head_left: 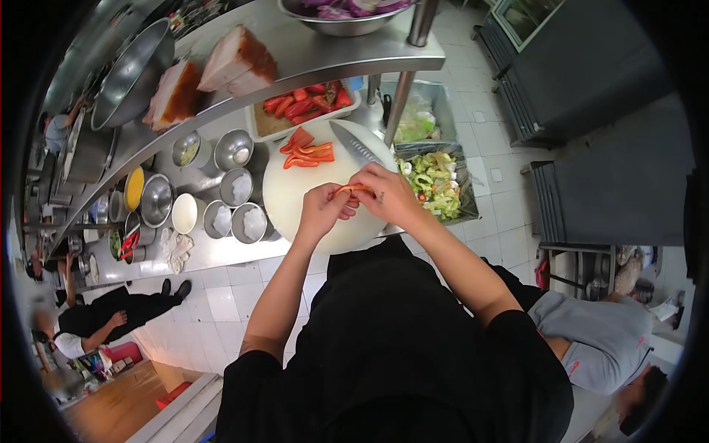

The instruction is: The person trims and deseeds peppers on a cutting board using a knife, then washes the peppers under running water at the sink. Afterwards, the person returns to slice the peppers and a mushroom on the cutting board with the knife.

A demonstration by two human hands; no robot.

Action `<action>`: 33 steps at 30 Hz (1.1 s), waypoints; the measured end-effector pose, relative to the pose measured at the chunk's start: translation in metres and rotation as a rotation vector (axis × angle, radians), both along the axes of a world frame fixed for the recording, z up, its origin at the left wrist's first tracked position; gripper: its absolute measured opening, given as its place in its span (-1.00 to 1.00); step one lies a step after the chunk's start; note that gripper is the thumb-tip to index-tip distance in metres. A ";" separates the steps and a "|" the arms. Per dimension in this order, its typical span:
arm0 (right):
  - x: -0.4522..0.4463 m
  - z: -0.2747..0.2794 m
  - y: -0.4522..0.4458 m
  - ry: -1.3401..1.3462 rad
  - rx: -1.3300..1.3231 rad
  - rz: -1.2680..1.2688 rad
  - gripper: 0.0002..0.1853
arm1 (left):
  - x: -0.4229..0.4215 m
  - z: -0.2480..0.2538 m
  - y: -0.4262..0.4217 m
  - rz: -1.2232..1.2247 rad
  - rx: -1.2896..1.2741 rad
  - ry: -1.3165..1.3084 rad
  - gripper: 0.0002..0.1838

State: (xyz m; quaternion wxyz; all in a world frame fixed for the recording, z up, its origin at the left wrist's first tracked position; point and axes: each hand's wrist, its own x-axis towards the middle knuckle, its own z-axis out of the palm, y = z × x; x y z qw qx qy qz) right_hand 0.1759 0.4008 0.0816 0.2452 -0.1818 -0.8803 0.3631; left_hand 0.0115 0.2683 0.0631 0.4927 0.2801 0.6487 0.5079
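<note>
Over the near part of a round white cutting board (295, 192), my left hand (325, 210) and my right hand (388, 193) meet, fingers closed on one piece of red pepper (353, 188). Each hand pinches an end of it. Behind them on the board lies a small heap of cut red pepper pieces (306, 151). A wide-bladed knife (356, 144) rests at the board's far right, its blade slanting toward my right hand. Beyond the board stands a white tray (258, 131) of whole red peppers (306, 102).
Several metal bowls and tins (249, 223) stand left of the board, near a crumpled cloth (177, 251). A lined bin of vegetable scraps (436, 181) is at the right. Overhead, a steel shelf (325, 63) holds meat blocks (236, 63). Other people stand left and right.
</note>
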 end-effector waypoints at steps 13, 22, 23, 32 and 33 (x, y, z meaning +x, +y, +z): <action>0.031 0.012 0.006 0.155 0.009 -0.354 -0.90 | 0.044 0.036 0.042 -0.078 0.085 -0.102 -0.65; 0.053 0.006 0.020 0.205 -0.195 -0.377 -0.83 | 0.066 0.020 0.042 -0.056 0.194 0.009 -0.64; 0.056 0.005 0.025 0.148 -0.197 -0.334 -0.82 | 0.066 0.023 0.042 -0.057 0.194 0.007 -0.64; 0.090 0.001 0.064 0.456 -1.066 -0.327 -0.85 | 0.080 0.033 0.050 0.012 0.323 -0.128 -0.56; 0.099 -0.005 0.074 0.555 -1.268 -0.244 -0.84 | 0.084 0.030 0.054 0.005 0.323 -0.165 -0.55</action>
